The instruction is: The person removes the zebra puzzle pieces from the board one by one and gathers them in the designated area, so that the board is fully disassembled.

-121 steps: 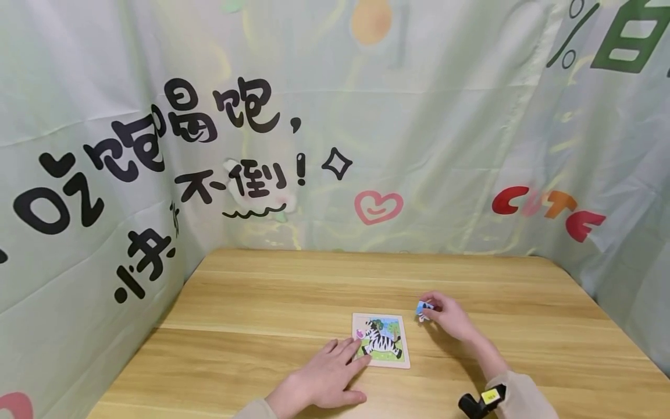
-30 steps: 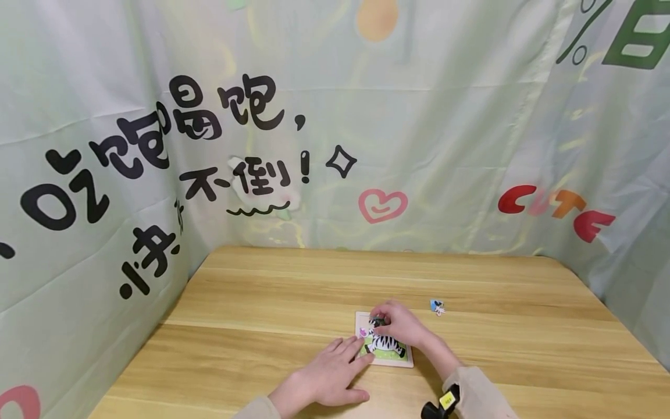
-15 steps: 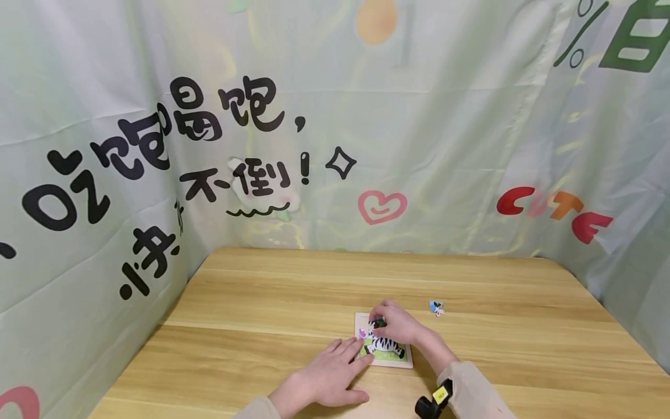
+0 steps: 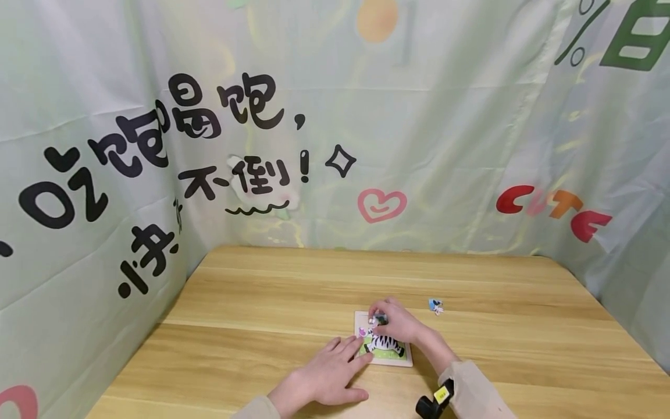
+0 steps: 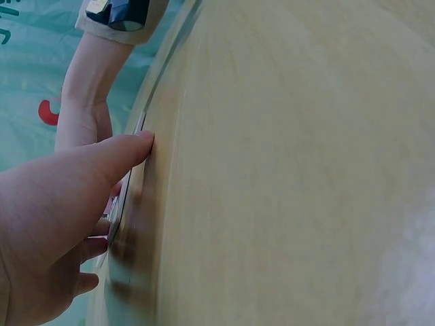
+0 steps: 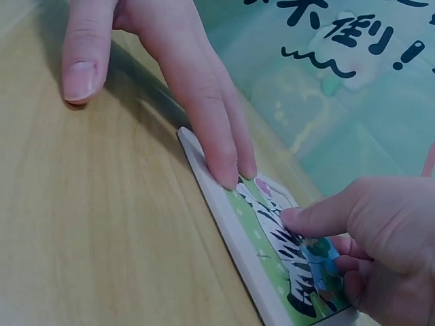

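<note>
A square zebra jigsaw puzzle [image 4: 387, 344] lies in a pale frame on the table. My left hand [image 4: 335, 372] lies flat with straight fingers, and its fingertips rest on the puzzle's near left corner. Over the puzzle's far side is my right hand [image 4: 398, 323], its thumb and fingers pinching a puzzle piece [image 4: 379, 319] with tree and zebra-head print. That piece looks slightly tilted; my fingers hide part of it. In the right wrist view the thumb [image 6: 309, 219] touches the zebra picture. A loose blue, black and white puzzle piece [image 4: 436, 306] sits beyond the frame to the right.
The wooden table [image 4: 251, 302] extends around the puzzle on all sides. Printed fabric curtains [image 4: 445, 145] enclose its back and sides. A black wrist camera [image 4: 435, 400] is strapped at my right sleeve.
The loose piece, in my right hand four seconds ago, now lies on the table. My right hand has moved left onto the puzzle, where the pinched piece has just tilted. My left hand stays put.
</note>
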`<action>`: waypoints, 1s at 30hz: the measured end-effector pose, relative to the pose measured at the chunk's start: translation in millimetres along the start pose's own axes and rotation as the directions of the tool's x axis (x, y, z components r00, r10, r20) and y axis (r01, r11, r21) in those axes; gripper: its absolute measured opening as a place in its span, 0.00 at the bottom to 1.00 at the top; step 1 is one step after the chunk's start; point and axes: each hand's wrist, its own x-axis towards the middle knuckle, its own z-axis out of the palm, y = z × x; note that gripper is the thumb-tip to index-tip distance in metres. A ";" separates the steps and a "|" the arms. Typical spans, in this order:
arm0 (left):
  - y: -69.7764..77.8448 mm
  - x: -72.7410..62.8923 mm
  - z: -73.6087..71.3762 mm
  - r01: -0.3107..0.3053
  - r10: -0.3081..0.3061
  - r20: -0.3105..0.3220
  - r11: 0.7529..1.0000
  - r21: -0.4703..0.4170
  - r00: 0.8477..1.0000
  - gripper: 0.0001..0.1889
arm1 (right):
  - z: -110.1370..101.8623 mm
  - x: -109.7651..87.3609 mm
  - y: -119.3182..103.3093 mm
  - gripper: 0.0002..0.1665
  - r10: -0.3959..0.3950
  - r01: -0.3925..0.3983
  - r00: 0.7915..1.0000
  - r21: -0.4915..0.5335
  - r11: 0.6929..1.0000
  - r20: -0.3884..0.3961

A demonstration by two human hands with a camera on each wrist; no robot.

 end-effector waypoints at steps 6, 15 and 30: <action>0.8 0.9 -0.5 -0.002 0.002 -0.008 1.000 0.011 1.000 0.36 | 1.3 -0.3 9.1 0.12 -0.028 0.030 0.997 0.020 0.999 -0.073; 1.4 2.8 -1.2 0.001 -0.001 -0.018 1.000 0.023 1.000 0.36 | -0.3 1.1 10.9 0.09 -0.076 0.080 0.994 0.053 0.995 -0.079; 3.2 2.3 -1.3 0.012 -0.011 -0.036 0.999 0.042 0.999 0.36 | 0.1 0.7 8.4 0.09 -0.079 0.084 0.994 0.066 0.994 -0.077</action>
